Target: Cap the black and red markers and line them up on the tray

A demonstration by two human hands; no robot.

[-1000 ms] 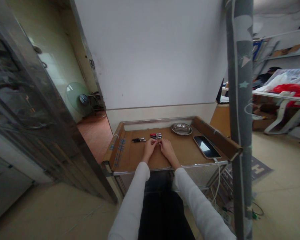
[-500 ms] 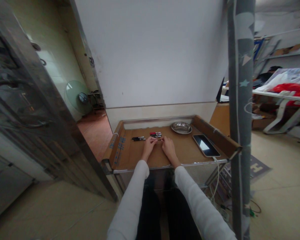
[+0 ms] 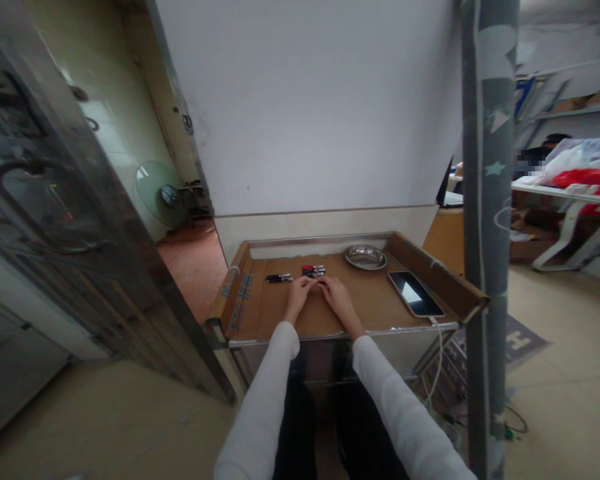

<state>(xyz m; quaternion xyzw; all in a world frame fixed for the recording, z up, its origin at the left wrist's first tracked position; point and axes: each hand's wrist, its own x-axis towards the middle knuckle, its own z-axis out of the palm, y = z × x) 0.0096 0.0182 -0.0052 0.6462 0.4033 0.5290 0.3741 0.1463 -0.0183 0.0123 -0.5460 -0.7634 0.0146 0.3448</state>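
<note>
little has shifted since a moment ago: the two hands sit at the same spot on the cardboard-lined tray (image 3: 260, 313), fingertips drawn a touch closer together, and the view has drifted slightly. as a judgement, the work between the fingers is small and fiddly and not yet finished.

going left to right from the hands: well off to the left, printed blue marks run along the cardboard edge, too small to read. nearer, just left and beyond the left hand (image 3: 300, 298), lie the black markers (image 3: 279, 278). the left hand is curled, its fingertips meeting those of the right hand (image 3: 336, 299); something small seems pinched between them, perhaps a pen, but whether either hand is clamped on it cannot be told at this size. just beyond the meeting fingertips, nearly touching them, lie the red-capped markers (image 3: 313, 271); any labels on them are unreadable. further right and beyond sits the metal dish (image 3: 365, 257), and right of the right hand, well apart, the phone (image 3: 416, 294) with its white cable (image 3: 436, 360) trailing off the tray's near edge.
</note>
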